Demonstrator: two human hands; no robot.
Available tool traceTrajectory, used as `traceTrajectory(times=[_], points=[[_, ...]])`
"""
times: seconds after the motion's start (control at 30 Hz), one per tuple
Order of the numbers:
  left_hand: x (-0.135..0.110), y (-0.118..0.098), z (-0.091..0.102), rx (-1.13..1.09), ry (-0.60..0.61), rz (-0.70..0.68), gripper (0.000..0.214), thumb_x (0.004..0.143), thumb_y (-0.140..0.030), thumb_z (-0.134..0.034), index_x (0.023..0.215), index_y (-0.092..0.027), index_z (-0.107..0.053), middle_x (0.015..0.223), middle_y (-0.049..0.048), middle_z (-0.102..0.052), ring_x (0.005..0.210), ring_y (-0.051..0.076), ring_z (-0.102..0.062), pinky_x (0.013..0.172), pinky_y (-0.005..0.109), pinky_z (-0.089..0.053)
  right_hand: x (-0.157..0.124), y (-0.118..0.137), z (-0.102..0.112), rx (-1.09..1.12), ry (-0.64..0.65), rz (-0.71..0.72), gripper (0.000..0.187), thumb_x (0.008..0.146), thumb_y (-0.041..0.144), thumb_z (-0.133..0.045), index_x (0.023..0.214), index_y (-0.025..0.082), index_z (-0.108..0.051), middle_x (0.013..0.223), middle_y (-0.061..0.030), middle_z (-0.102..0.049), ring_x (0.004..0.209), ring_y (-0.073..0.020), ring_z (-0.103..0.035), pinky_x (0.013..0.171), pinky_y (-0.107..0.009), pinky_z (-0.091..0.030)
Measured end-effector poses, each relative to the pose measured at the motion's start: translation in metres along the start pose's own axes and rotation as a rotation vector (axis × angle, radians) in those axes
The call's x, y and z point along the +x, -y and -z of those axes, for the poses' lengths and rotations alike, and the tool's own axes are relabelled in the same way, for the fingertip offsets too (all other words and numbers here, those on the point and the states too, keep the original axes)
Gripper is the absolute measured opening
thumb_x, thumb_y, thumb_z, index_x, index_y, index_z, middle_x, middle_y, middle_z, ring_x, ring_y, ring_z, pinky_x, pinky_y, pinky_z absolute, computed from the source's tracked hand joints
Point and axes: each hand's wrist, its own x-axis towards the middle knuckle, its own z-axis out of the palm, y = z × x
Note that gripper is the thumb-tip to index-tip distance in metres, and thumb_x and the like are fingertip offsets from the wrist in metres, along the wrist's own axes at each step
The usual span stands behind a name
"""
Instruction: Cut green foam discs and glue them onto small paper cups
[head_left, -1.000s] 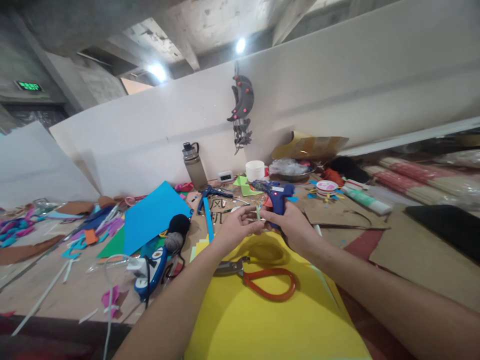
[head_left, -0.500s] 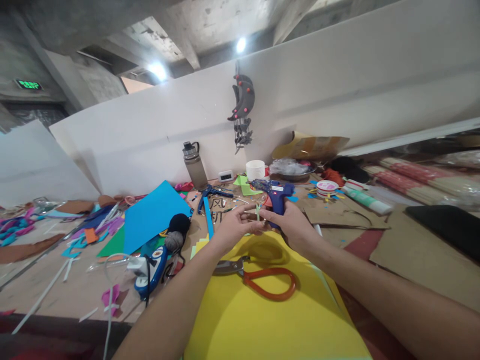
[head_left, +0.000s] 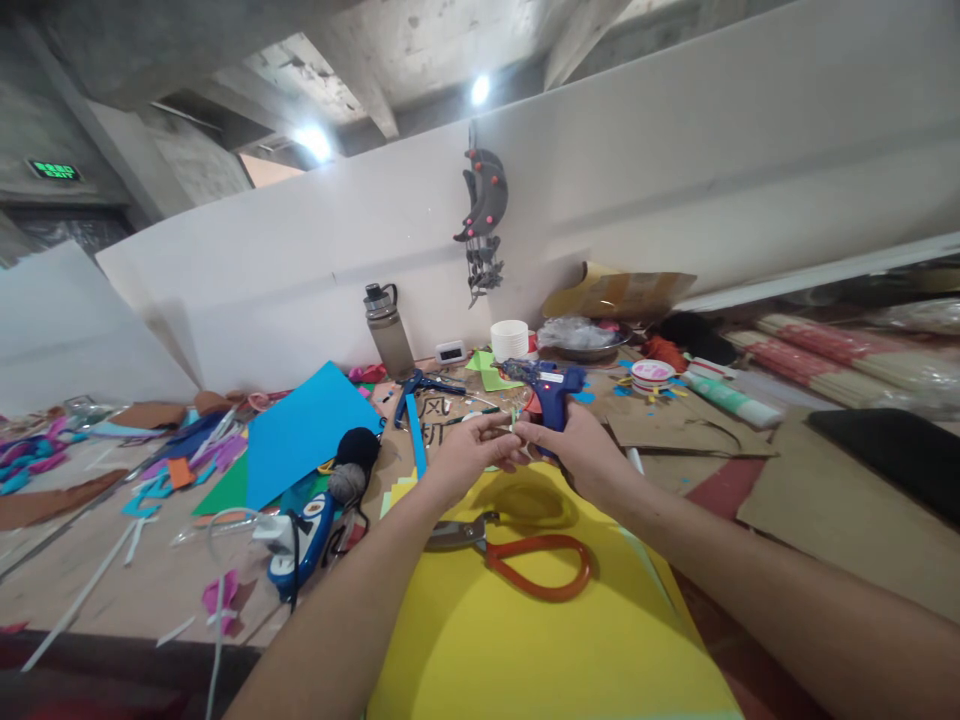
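Beyond both your hands, a white board [head_left: 300, 290] spans the view. Below it, the cluttered table [head_left: 97, 590] reaches out past your fingertips and to both sides. Nearer you than your hands, and under your forearms, lies a yellow sheet [head_left: 540, 660]. To the left of your left hand [head_left: 469, 455], a blue sheet [head_left: 307, 430] rests over green ones. Well above and beyond your hands, a dark grey crescent ornament [head_left: 487, 200] hangs against the board, and a grey bottle [head_left: 390, 340] stands beyond your left hand, a little to its left. On the yellow sheet, just on your side of the left hand, lie orange-handled scissors [head_left: 480, 533], touched by neither hand. Your right hand [head_left: 581, 440] is wrapped around the grip of a blue glue gun [head_left: 553, 390], its nozzle end directed leftward, past your left fingertips; you cannot tell whether the trigger is pressed. A blue-and-white power strip [head_left: 309, 550] sits left of your left forearm. Smallest of all, a pale green piece [head_left: 514, 420] is pinched upright in your left fingertips, with your right thumb close beside it; whether that thumb touches it is unclear.
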Motion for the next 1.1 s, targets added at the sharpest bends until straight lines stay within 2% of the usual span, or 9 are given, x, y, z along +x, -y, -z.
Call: traceTrajectory(times=[0.17, 0.47, 0.63, 0.8, 0.97, 1.1], points=[[-0.001, 0.0, 0.0, 0.046, 0.044, 0.002, 0.053, 0.07, -0.052, -0.07, 0.105, -0.013, -0.065, 0.086, 0.0095, -0.071, 0.069, 0.016, -0.065, 0.061, 0.025, -0.047, 0.001, -0.003, 0.001, -0.061, -0.02, 0.027, 0.032, 0.062, 0.04, -0.076, 0.074, 0.017, -0.057, 0.062, 0.0015, -0.057, 0.053, -0.0113, -0.05, 0.048, -0.024, -0.04], [-0.003, 0.0, 0.0, -0.037, 0.045, 0.019, 0.048, 0.071, -0.056, -0.068, 0.091, -0.012, -0.062, 0.081, 0.0075, -0.069, 0.063, 0.015, -0.066, 0.052, 0.021, -0.043, 0.002, -0.004, 0.0, 0.019, -0.011, -0.003, 0.032, 0.063, 0.036, -0.076, 0.078, 0.018, -0.054, 0.061, 0.0043, -0.057, 0.05, -0.011, -0.052, 0.05, -0.025, -0.042], [-0.003, -0.001, 0.001, -0.187, 0.019, 0.077, 0.047, 0.073, -0.055, -0.067, 0.093, -0.012, -0.061, 0.078, 0.0087, -0.07, 0.063, 0.015, -0.068, 0.052, 0.02, -0.044, -0.001, 0.001, -0.001, -0.104, -0.033, 0.038, 0.036, 0.057, 0.03, -0.079, 0.082, 0.018, -0.056, 0.072, 0.001, -0.062, 0.063, -0.0141, -0.057, 0.058, -0.027, -0.046], [-0.002, 0.0, 0.0, -0.194, 0.016, 0.095, 0.046, 0.075, -0.052, -0.067, 0.1, -0.013, -0.062, 0.08, 0.0093, -0.071, 0.063, 0.015, -0.068, 0.05, 0.018, -0.043, -0.005, 0.004, -0.002, -0.198, -0.072, 0.029, 0.047, 0.055, 0.03, -0.081, 0.092, 0.018, -0.055, 0.081, -0.0025, -0.067, 0.075, -0.0201, -0.063, 0.067, -0.032, -0.05], [-0.001, 0.002, 0.001, -0.179, 0.01, 0.104, 0.048, 0.075, -0.052, -0.066, 0.103, -0.012, -0.065, 0.084, 0.01, -0.071, 0.064, 0.013, -0.067, 0.052, 0.018, -0.044, -0.005, 0.005, -0.003, -0.243, -0.059, 0.028, 0.039, 0.057, 0.034, -0.078, 0.086, 0.018, -0.058, 0.078, -0.002, -0.068, 0.073, -0.0202, -0.063, 0.068, -0.032, -0.05], [-0.003, -0.002, 0.0, -0.191, -0.009, 0.108, 0.049, 0.073, -0.052, -0.068, 0.099, -0.011, -0.067, 0.08, 0.009, -0.07, 0.065, 0.011, -0.064, 0.055, 0.017, -0.044, -0.006, 0.008, -0.003, -0.233, -0.052, 0.009, 0.033, 0.058, 0.033, -0.077, 0.082, 0.019, -0.058, 0.076, -0.0011, -0.068, 0.071, -0.0187, -0.062, 0.065, -0.029, -0.049]])
